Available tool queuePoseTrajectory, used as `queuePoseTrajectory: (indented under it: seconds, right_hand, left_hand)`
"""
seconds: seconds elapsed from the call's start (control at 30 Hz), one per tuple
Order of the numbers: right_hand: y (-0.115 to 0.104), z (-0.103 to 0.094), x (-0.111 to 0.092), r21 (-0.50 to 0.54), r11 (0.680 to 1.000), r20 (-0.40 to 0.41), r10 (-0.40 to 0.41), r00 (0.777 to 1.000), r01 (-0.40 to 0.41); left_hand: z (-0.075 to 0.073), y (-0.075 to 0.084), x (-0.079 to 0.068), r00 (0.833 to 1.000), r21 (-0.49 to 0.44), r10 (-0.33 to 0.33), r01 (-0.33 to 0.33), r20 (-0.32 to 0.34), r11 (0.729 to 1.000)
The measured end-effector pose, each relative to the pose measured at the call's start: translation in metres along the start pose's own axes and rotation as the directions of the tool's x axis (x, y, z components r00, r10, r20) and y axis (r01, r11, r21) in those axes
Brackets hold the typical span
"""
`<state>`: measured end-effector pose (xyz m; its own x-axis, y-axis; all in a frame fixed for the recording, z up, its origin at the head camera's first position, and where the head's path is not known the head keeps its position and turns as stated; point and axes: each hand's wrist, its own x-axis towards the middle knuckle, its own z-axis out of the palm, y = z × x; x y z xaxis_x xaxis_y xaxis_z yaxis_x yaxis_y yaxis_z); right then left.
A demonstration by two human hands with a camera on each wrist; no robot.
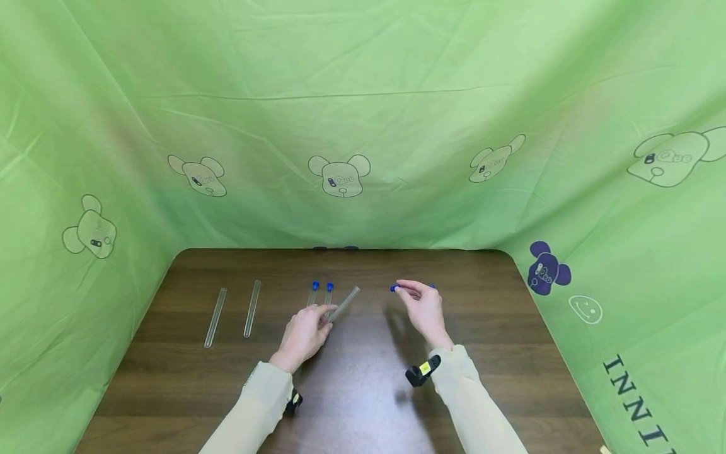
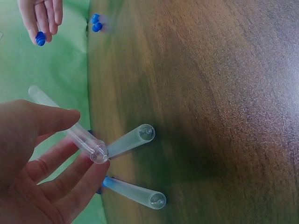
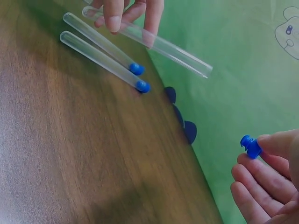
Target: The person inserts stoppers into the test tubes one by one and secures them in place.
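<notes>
Just below the centre of the head view, a clear tube (image 1: 346, 302) is held aslant by the left hand (image 1: 303, 331). Near its rounded end it is caught between thumb and fingers, which are parted only by the tube's thickness. By that low grip its mouth, tipped toward the upper right of the frame, is left uncovered, probably so that it can be reached freely.

Farther right, a blue stopper (image 3: 251, 147) is pinched by the right hand (image 1: 424, 309), with thumb and index finger nearly brought together and the other fingers loosely bent around nothing. As it is gripped at 1 end, the other end is kept bare and faces the left of the right wrist view.

Beyond the left hand, 2 stoppered tubes (image 3: 101, 60) are laid side by side, perhaps grouped apart from the 2 bare tubes (image 1: 215, 318) at the left of the head view. All 4 are laid flat on the table (image 1: 482, 284), presumably because their rounded ends could not be stood on. At the top of the left wrist view, 2 loose stoppers (image 2: 97, 27) are set close together.
</notes>
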<state>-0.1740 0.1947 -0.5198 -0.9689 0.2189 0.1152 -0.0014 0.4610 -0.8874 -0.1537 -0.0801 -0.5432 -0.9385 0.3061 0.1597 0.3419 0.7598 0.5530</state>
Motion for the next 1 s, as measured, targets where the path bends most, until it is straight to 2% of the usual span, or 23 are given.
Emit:
queuePoseTrajectory:
  seconds: [0.17, 0.53, 1.0]
  right_hand:
    - [-0.002, 0.001, 0.0, 0.011, 1.0, 0.002, -0.019, 1.0, 0.019]
    - [-0.009, 0.0, -0.002, 0.051, 0.999, 0.028, -0.019, 0.999, 0.017]
    - [-0.014, 0.003, -0.003, 0.064, 0.998, 0.047, -0.01, 0.999, 0.007]
  left_hand:
    - [0.001, 0.0, 0.0, 1.0, 0.002, 0.019, -0.019, -0.015, 1.0]
    - [0.002, 0.002, -0.001, 1.0, -0.024, 0.003, -0.003, 0.011, 1.0]
    - [0.002, 0.001, 0.001, 0.997, -0.039, 0.057, -0.055, 0.045, 0.998]
